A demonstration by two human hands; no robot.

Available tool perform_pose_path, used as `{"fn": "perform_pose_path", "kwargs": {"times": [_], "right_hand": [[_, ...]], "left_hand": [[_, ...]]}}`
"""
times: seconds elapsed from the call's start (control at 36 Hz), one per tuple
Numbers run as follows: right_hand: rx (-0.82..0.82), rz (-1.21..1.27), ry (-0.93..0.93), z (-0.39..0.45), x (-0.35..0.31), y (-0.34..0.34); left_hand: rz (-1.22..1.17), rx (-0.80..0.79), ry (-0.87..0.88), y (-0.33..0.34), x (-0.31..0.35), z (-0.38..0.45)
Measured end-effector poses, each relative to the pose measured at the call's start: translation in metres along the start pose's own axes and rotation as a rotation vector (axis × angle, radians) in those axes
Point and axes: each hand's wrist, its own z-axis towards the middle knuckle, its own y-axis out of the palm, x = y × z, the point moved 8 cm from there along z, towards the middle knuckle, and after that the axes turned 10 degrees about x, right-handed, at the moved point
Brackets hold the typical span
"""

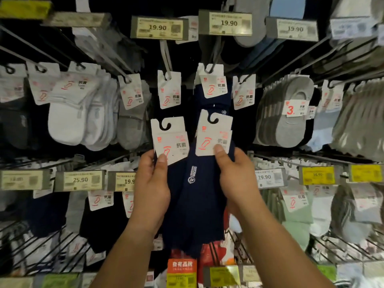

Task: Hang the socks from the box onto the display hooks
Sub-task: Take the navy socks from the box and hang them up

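Observation:
I hold two packs of navy socks in front of the display, each with a white card header. My left hand [152, 183] grips the left pack [169, 140], thumb pressed on its card. My right hand [234, 175] grips the right pack [214, 136], thumb on the card's lower edge. The navy sock bodies [193, 204] hang down between my hands. Straight above, two display hooks carry carded packs: one hook [166, 59] holds a single card [169, 92], the other hook [214, 57] holds navy socks [212, 86]. The box is out of view.
Rows of hooks with white [68, 113] and grey socks [288, 113] fill the wall left and right. Price tags reading 19.90 [159, 28] stick out above the hooks. A second row of tags and wire hooks runs below my hands.

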Motion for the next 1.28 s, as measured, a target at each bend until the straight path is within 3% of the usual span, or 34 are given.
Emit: {"fn": "perform_pose_path", "kwargs": {"times": [0.22, 0.36, 0.72, 1.11, 1.19, 1.25, 1.28], "right_hand": [[-0.134, 0.061, -0.128, 0.044, -0.087, 0.009], [-0.128, 0.037, -0.226, 0.062, -0.127, 0.018], [-0.133, -0.025, -0.177, 0.094, -0.121, 0.027], [0.072, -0.515, -0.33, 0.142, -0.085, 0.04], [0.22, -0.702, -0.501, 0.115, -0.105, 0.023], [0.298, -0.591, -0.651, 0.073, -0.117, 0.007], [0.254, -0.5, -0.656, 0.052, -0.114, 0.003]], "left_hand": [[0.003, 0.025, -0.03, -0.009, 0.002, 0.001], [0.008, 0.027, -0.038, -0.011, 0.005, 0.001], [0.049, 0.012, -0.04, -0.015, 0.01, -0.004], [0.096, 0.012, -0.028, -0.007, 0.013, -0.001], [0.098, 0.003, -0.036, -0.007, 0.015, -0.001], [0.094, -0.003, -0.029, -0.005, 0.017, -0.002], [0.091, -0.015, -0.021, -0.001, 0.019, -0.003]]}}
